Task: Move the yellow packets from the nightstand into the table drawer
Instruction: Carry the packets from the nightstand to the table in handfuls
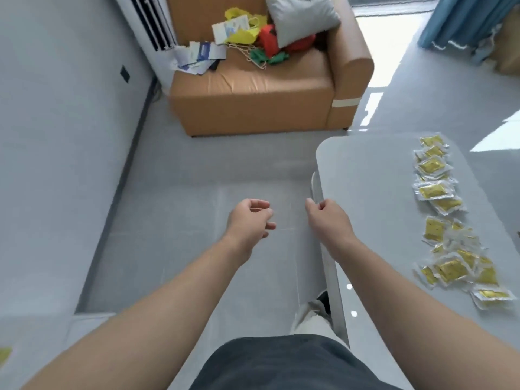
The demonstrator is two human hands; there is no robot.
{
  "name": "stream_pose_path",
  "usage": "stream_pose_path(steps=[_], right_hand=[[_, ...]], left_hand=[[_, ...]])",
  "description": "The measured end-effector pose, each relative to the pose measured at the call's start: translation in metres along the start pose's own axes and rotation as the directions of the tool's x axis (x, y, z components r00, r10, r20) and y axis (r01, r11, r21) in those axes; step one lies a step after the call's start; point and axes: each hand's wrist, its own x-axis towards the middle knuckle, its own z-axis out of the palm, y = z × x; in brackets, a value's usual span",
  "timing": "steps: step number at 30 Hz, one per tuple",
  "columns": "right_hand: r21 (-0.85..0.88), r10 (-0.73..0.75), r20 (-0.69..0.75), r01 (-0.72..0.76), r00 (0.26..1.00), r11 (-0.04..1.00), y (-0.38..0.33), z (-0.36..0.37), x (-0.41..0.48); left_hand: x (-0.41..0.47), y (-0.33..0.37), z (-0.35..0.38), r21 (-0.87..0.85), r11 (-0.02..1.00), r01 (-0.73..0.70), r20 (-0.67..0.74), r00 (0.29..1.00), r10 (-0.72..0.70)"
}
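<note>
Loosely curled right hand [327, 218] hovers at table [365, 178] edge.

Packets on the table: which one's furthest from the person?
The yellow packet at the row's far end, closest to the tan armchair. Every other packet on the table lies nearer the person.

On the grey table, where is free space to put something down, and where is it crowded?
The table is bare from its left edge by the right hand to the row of yellow packets. Its right side is crowded; packets overlap there.
</note>
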Motion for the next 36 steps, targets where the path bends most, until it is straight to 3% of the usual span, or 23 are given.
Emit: stream_pose_path(steps=[6, 15, 24, 31, 36], right_hand=[[-0.133, -0.123, 0.272, 0.164, 0.955, 0.977, -0.049, 0.146, -0.093], [-0.318, -0.194, 0.633, 0.48, 0.749, 0.818, -0.096, 0.321, -0.223], [-0.324, -0.138, 0.793, 0.602, 0.594, 0.73, -0.125, 0.474, -0.283], [-0.38, -0.014, 0.829, 0.582, 0.559, 0.719, -0.157, 0.612, -0.295], [-0.447, 0.092, 0.846, 0.606, 0.524, 0.657, -0.182, 0.69, -0.314]], left_hand=[[-0.08, -0.085, -0.166, -0.22, 0.974, 0.054, -0.251, 0.962, -0.11], [-0.174, -0.201, -0.335, -0.541, 0.84, 0.04, -0.491, 0.796, -0.355], [-0.189, -0.282, -0.458, -0.708, 0.706, 0.006, -0.542, 0.637, -0.549], [-0.169, -0.333, -0.58, -0.796, 0.599, 0.085, -0.474, 0.529, -0.704], [-0.157, -0.373, -0.657, -0.878, 0.476, 0.052, -0.4, 0.466, -0.789]])
